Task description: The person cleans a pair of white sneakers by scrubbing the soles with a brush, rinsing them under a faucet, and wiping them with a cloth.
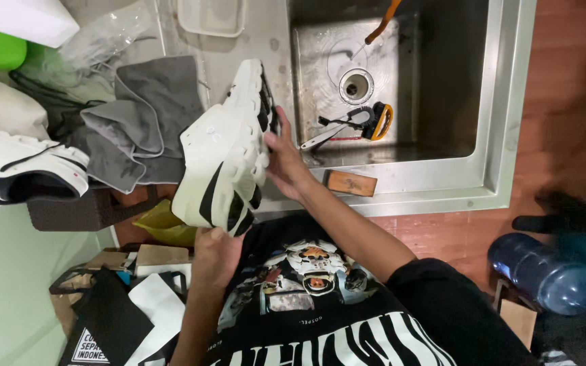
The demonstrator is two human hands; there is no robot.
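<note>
One head view looks steeply down from close above, over the person's chest. The left hand (215, 254) sits near centre; the sink (503, 135) lies beyond it, upper right.
</note>
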